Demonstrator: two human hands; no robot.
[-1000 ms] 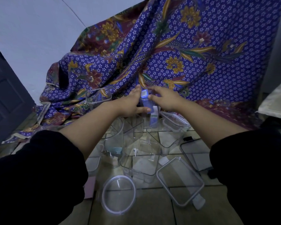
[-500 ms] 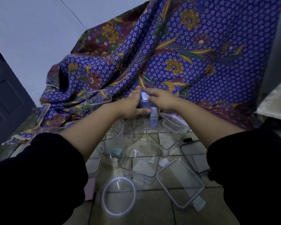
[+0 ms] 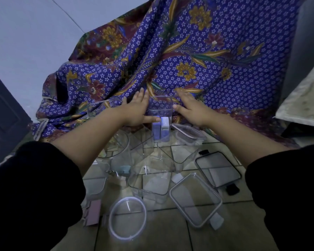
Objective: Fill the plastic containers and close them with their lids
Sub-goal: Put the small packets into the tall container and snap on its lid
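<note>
Right now the tall clear container (image 3: 159, 113) stands upright on the tiled floor (image 3: 152, 238) at the middle of the frame, its back against the patterned cloth (image 3: 216, 57) draped behind it. Two small boxes (image 3: 160, 130), pale blue and white, stand side by side in its lower part, so it looks already loaded; its mouth shows no lid.

Expect it to handle light and stiff: thin hard plastic, smooth and likely slippery, and tall enough to tip if you push it high up. Take it by the two flat side walls, low down near the boxes where the weight sits, rather than by the rim.

Your left hand (image 3: 136, 111) is flat against the container's left wall, fingers (image 3: 140, 96) spread and pointing toward the cloth, with the thumb reaching across the front just above the boxes and apparently touching the wall. Your right hand (image 3: 190, 107) sits just beside the right wall, fingers open and loosely spread; I cannot tell whether the thumb actually touches the plastic. Neither hand is pinching anything.

Lids lie loose toward the bottom of the frame: a round lid (image 3: 127, 218) at lower centre, a clear rectangular lid (image 3: 196, 200) to its right, and a dark-rimmed lid (image 3: 217, 168) further right. Other empty clear containers (image 3: 150, 180) crowd the floor between your forearms, so lift the tall one straight up to avoid knocking them.
</note>
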